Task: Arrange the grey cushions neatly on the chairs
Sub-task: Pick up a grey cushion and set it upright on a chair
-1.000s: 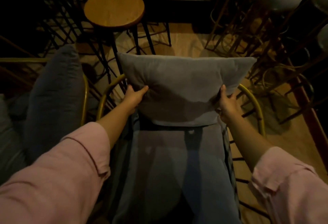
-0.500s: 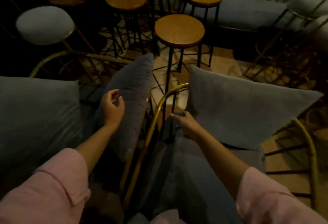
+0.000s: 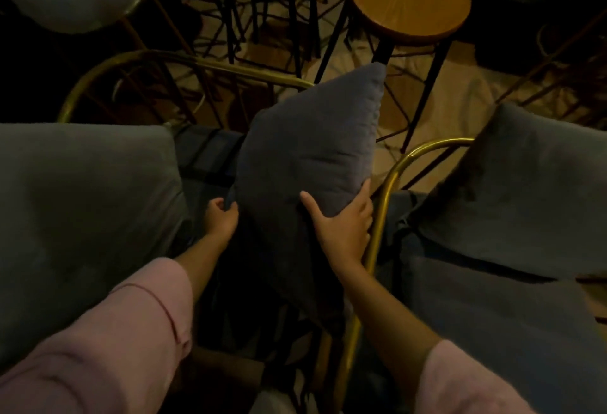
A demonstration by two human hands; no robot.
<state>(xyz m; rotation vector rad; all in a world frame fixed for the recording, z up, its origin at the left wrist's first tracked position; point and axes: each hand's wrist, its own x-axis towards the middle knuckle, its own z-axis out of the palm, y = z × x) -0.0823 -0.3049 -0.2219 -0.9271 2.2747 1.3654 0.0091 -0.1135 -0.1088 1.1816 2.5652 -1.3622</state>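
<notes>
Both hands have come onto the middle cushion (image 3: 305, 164) since a moment ago.
Left hand (image 3: 220, 220) pinches its near-left edge — right hand (image 3: 341, 226) lies spread flat on its right face.

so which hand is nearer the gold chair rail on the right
Right. The right hand lies on the dark grey cushion right beside the gold rail; the left hand grips the cushion's far edge.
</notes>
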